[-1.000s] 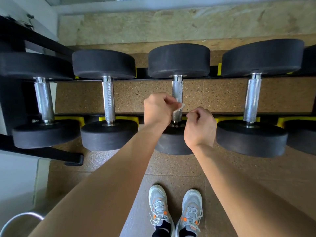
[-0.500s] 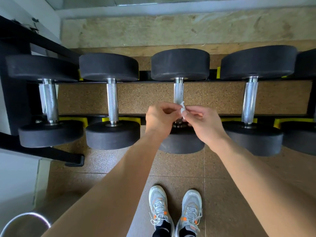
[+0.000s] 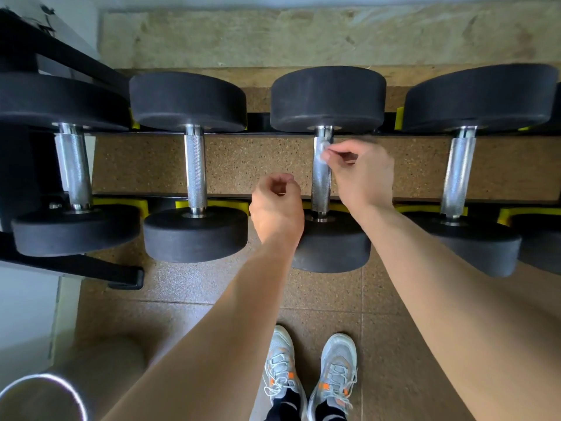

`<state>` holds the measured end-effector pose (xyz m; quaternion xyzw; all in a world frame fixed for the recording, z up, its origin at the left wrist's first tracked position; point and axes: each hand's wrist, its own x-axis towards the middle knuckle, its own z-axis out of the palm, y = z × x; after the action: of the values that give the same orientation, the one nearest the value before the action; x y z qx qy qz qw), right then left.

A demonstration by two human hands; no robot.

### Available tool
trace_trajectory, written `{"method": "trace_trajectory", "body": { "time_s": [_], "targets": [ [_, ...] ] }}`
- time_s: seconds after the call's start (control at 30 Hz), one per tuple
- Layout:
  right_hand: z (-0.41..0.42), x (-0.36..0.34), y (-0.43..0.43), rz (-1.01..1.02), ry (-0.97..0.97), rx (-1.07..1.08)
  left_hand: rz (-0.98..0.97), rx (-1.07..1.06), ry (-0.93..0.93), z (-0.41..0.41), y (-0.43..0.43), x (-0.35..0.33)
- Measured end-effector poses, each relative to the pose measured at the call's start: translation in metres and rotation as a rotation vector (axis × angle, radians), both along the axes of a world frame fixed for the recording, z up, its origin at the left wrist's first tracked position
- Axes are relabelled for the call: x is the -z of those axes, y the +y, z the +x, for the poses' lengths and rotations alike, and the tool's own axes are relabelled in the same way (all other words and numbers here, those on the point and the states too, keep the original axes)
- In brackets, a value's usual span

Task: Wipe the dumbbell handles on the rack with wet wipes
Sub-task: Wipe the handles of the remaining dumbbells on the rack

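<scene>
A person stood over a dumbbell rack [image 3: 258, 122] on a gym floor, right hand [image 3: 362, 177] pinching a small crumpled wet wipe [image 3: 321, 154] between thumb and fingertips against the upper end of a steel handle [image 3: 320, 183]. The handle belonged to the third dumbbell [image 3: 328, 98] from the left, which lay across the rack's two rails with one black head on the far rail and one on the near. The left hand [image 3: 277, 209] hovered just beside the same handle, near its lower end, touching nothing. Its fingers were curled in and nothing showed in them.

The wipe looked thin, limp and damp. It would likely bunch or tear if dragged hard over the rough-textured grip, so it seemed best wrapped partly round the bar and slid along it, not dabbed from a fingertip pinch. The dumbbell appeared heavy and stiff, and seated firmly enough that wiping should not shift it. Its polished ends near the heads could be slick once wet. Turning the bar to reach the underside would probably call for the free hand on the near head, where the matt surface offered a better hold than the steel.

Handles on the neighbouring dumbbells, two to the left [image 3: 195, 171] [image 3: 73, 168] and one to the right [image 3: 457, 173], lay well apart from both hands.
</scene>
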<state>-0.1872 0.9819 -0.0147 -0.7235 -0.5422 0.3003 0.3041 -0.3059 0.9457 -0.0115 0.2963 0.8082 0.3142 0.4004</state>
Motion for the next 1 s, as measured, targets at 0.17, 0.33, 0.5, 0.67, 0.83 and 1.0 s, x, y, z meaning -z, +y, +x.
{"method": "trace_trajectory", "body": {
  "time_s": [0.17, 0.33, 0.5, 0.67, 0.83, 1.0],
  "targets": [
    [0.005, 0.000, 0.007, -0.029, 0.009, -0.044, -0.040, -0.040, -0.020, 0.002, 0.000, -0.003],
    [0.011, -0.002, -0.004, -0.091, 0.043, -0.082, -0.052, -0.027, -0.012, 0.003, 0.000, -0.006],
    [0.029, -0.001, -0.018, -0.358, 0.083, -0.269, -0.070, -0.011, 0.011, 0.004, 0.001, -0.010],
    [0.027, 0.001, -0.016, -0.312, 0.129, -0.205, -0.085, 0.004, 0.027, 0.004, 0.002, -0.010],
    [0.021, -0.003, 0.001, -0.226, 0.181, -0.098, -0.090, 0.007, 0.027, 0.004, 0.001, -0.008],
    [0.027, -0.002, -0.028, -0.410, 0.071, -0.319, -0.090, -0.001, 0.028, 0.003, 0.002, -0.006]
  ]
}}
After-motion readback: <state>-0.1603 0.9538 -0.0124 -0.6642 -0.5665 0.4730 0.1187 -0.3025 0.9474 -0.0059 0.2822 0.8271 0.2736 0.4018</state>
